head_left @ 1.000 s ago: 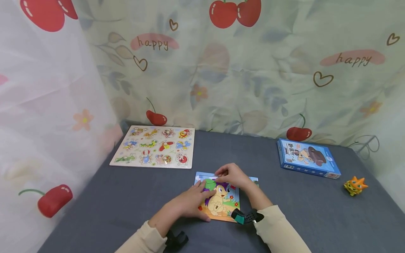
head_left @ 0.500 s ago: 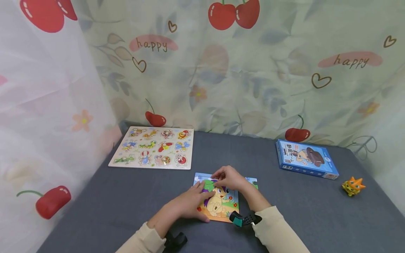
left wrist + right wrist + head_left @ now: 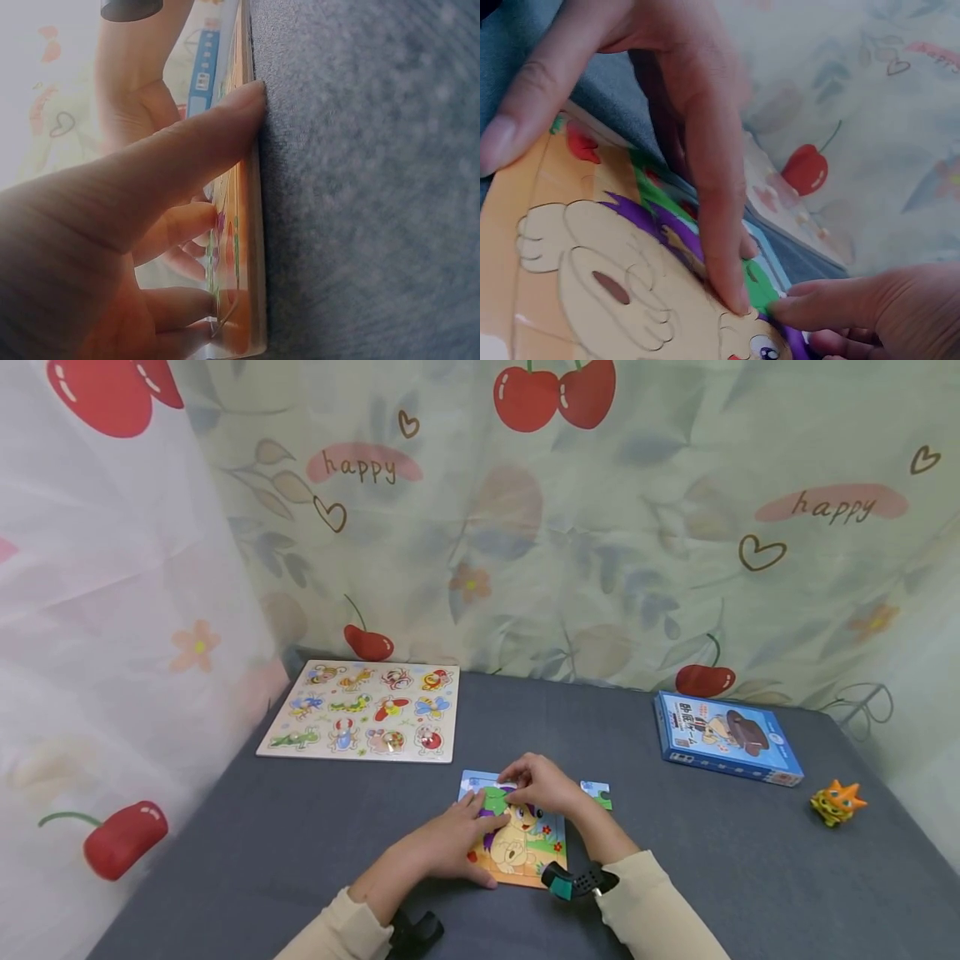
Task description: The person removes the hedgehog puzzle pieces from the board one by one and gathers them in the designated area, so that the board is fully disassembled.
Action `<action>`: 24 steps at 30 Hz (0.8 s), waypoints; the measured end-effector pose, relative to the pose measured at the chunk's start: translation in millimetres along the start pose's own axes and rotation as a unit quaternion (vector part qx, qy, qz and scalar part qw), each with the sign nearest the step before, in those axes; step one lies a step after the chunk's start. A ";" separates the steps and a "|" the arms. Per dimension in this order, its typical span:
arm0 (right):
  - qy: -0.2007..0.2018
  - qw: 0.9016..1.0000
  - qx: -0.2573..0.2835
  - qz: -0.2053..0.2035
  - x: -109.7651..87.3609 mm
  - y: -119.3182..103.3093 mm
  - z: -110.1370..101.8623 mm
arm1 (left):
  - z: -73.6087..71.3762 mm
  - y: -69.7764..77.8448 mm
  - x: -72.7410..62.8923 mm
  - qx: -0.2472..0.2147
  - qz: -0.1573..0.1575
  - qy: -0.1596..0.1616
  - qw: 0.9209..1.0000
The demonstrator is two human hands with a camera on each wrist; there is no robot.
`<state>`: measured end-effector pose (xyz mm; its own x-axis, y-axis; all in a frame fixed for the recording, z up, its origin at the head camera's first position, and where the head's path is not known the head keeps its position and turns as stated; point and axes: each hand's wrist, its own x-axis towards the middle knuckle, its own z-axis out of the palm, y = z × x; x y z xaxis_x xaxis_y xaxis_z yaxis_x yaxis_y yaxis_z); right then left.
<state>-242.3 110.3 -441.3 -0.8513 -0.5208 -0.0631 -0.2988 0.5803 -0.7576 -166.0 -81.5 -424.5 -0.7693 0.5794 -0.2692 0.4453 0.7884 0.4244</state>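
My right hand (image 3: pixel 542 783) is touching the glossy, multicoloured, rectangular hedgehog puzzle (image 3: pixel 513 850), pinching or not I can't tell; my left hand (image 3: pixel 457 839) is resting fingers-apart across it. It's lying on the dark-grey tabletop (image 3: pixel 337 827), likely light, stiff, slick, best held by its edges.

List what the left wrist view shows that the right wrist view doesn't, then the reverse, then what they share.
Only the left wrist view: the blue box.

Only the right wrist view: a printed cherry and part of the white board.

Both: the left hand, the right hand, the puzzle, the table and the backdrop.
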 end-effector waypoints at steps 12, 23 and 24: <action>0.040 0.997 0.036 0.046 -0.4 2.2 -4.3 | 2.1 -1.3 1.3 -0.006 -0.002 -0.001 1.000; 0.059 0.993 0.065 0.082 -8.2 11.7 -10.9 | 2.4 -1.2 1.3 -0.010 -0.012 -0.003 1.000; 0.059 0.992 0.070 0.085 -9.0 11.5 -11.0 | 2.6 -1.3 1.5 -0.011 -0.012 -0.003 1.000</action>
<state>-242.8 128.6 -442.3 -0.9313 -0.3411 -0.1275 -0.0911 0.5570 -0.8255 -166.5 -81.1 -427.7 -0.7762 0.5624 -0.2850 0.4175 0.7972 0.4361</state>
